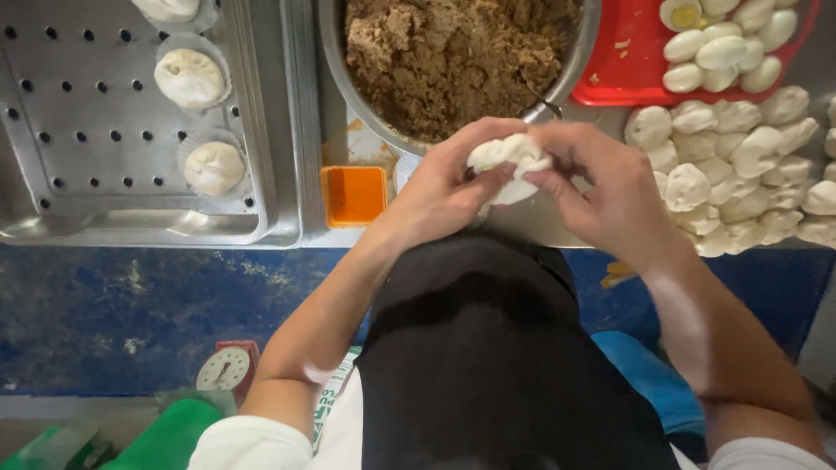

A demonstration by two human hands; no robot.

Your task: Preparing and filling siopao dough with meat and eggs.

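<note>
From my remote seat I see both hands meeting over the front edge of the metal worktable (pixel 540 228), closed around one white dough bun (pixel 509 165). The left hand (pixel 440 191) cups it from below and the side, thumb pressed along its lower edge. The right hand (pixel 610 187) pinches the top right of the bun, fingertips curled onto the pleated dough. The bun sits between the two palms, just in front of the big steel bowl (pixel 570 74) of brown minced filling (pixel 453 52).

A handle (pixel 544 109), probably a spoon's, pokes over the bowl rim near the right hand; I cannot make out its head.

To the right of the hands lies a heap of raw dough portions (pixel 740 165), touching one another. Behind them a red tray (pixel 631 61) holds peeled boiled eggs (pixel 723 43), one cut open to show its yolk.

To the left, a perforated steel tray (pixel 78 130) carries shaped buns in paper cups (pixel 192 77), set in a column and apart from each other. A small orange square container (pixel 353 195) stands between that tray and the left hand.

Lower down, near the left elbow, a dial scale (pixel 225 369) rests beside something green (pixel 165 439).
</note>
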